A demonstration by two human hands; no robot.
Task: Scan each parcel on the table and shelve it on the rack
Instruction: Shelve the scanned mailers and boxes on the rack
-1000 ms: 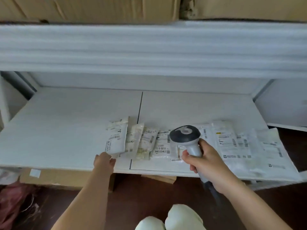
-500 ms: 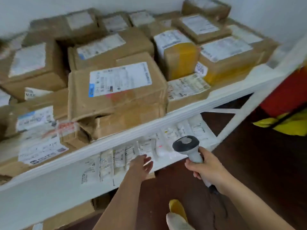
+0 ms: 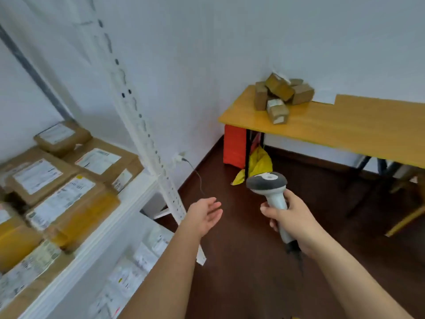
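Your left hand [image 3: 205,214] hangs empty, palm up and fingers loosely spread, just in front of the rack's white upright post [image 3: 147,139]. Your right hand [image 3: 292,223] is wrapped firmly round the handle of the scanner [image 3: 270,192], whose head tilts up and away from you.

Parcels [image 3: 279,97] waiting to be scanned sit in a small heap at the near left corner of the yellow table [image 3: 340,130], ahead and to your right, well apart from both hands. That puts your scanner hand on the nearer side, with the empty hand free to do the picking up. The heap is blurred, so which box lies loosest on top is hard to tell; it looks like the small one at the front.

Behind your left arm, the rack [image 3: 96,229] already carries labelled boxes [image 3: 69,180] on its upper shelf and flat white packets [image 3: 138,261] below.
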